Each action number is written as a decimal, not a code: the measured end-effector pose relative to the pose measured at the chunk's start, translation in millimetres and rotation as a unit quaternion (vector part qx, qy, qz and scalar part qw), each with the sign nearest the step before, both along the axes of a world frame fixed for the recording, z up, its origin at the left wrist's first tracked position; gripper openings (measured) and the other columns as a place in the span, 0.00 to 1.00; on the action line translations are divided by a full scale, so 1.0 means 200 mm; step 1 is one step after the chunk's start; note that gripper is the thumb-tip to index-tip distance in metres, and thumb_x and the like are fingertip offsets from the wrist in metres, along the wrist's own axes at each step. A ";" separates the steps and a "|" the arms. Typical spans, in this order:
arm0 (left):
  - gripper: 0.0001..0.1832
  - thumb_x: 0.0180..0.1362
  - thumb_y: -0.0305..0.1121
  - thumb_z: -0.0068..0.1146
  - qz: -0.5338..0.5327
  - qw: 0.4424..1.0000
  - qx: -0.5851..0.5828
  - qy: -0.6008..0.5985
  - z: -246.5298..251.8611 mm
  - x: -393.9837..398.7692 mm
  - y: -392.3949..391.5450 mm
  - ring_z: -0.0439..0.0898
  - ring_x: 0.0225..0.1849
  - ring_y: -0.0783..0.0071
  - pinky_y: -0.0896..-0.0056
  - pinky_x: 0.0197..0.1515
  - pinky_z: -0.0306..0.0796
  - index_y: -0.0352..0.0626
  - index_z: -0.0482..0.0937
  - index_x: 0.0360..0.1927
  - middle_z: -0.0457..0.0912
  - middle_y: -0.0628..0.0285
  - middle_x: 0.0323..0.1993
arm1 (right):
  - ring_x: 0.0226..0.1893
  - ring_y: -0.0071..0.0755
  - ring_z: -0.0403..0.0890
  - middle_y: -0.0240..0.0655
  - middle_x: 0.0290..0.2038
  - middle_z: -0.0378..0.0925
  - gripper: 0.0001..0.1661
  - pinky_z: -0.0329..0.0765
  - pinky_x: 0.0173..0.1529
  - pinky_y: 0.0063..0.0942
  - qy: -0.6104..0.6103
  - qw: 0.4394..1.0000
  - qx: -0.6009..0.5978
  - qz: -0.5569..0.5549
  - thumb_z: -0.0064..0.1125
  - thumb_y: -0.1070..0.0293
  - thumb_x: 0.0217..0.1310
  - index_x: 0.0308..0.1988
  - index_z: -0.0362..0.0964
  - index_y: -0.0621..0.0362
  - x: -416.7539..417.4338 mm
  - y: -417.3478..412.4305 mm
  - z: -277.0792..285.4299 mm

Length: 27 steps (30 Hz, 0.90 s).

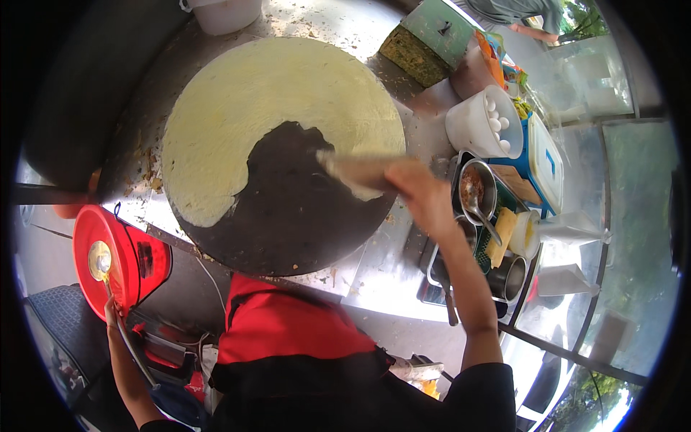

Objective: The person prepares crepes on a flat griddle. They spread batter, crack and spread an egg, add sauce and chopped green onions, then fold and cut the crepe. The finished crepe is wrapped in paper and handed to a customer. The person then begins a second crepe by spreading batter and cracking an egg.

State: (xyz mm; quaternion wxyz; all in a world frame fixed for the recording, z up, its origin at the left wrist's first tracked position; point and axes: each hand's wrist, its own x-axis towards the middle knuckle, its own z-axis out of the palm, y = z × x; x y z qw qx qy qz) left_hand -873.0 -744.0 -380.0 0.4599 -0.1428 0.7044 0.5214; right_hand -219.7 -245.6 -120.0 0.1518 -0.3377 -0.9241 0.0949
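Observation:
My right hand (pixel 422 190) grips a blurred, light-coloured batter spreader (pixel 353 168), which lies low over the right side of a round griddle (pixel 291 227). Pale yellow batter (pixel 270 81) forms a thin, wide crescent on the griddle, curving around its bare dark middle and front. At the lower left, my left hand (pixel 112 313) is closed around the handle of a metal ladle (pixel 100 261). The ladle's bowl, with traces of batter, is over the mouth of a red bucket (pixel 89 227).
Eggs fill part of a white tub (pixel 469 121) at the right. Nearby are a metal bowl with sauce and a spoon (pixel 473 189), a blue-edged lidded box (pixel 542 162) and a green box (pixel 432 32). Another person (pixel 518 16) stands beyond the counter. A wooden handle (pixel 451 308) juts over the counter's front edge.

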 end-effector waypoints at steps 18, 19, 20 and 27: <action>0.12 0.54 0.38 0.46 -0.005 0.999 0.043 -0.018 0.03 0.04 0.03 0.62 0.06 0.80 0.83 0.08 0.56 0.49 0.65 0.17 0.65 0.71 0.08 | 0.32 0.38 0.78 0.40 0.36 0.76 0.20 0.76 0.36 0.28 0.000 0.999 0.031 -0.006 0.52 0.82 0.38 0.37 0.74 0.55 -0.30 -0.41 0.04; 0.12 0.54 0.39 0.46 -0.003 0.999 0.041 -0.019 0.02 0.05 0.02 0.62 0.06 0.80 0.83 0.08 0.56 0.49 0.65 0.18 0.65 0.70 0.08 | 0.32 0.39 0.78 0.41 0.35 0.76 0.18 0.76 0.36 0.28 -0.007 0.999 0.038 -0.025 0.52 0.81 0.39 0.36 0.74 0.56 -0.30 -0.33 0.03; 0.12 0.54 0.39 0.46 -0.002 0.999 0.040 -0.021 0.02 0.06 0.03 0.62 0.06 0.80 0.83 0.08 0.56 0.49 0.65 0.18 0.64 0.70 0.08 | 0.32 0.40 0.78 0.42 0.35 0.76 0.16 0.75 0.36 0.30 0.013 0.996 0.040 -0.073 0.53 0.81 0.40 0.36 0.74 0.58 -0.28 -0.25 0.02; 0.11 0.55 0.39 0.45 0.002 0.999 0.038 -0.023 0.00 0.06 0.00 0.62 0.07 0.79 0.82 0.08 0.57 0.48 0.65 0.20 0.63 0.70 0.08 | 0.38 0.40 0.78 0.41 0.35 0.76 0.16 0.75 0.40 0.28 -0.007 0.998 0.012 -0.066 0.53 0.83 0.40 0.35 0.75 0.57 -0.45 -0.61 0.06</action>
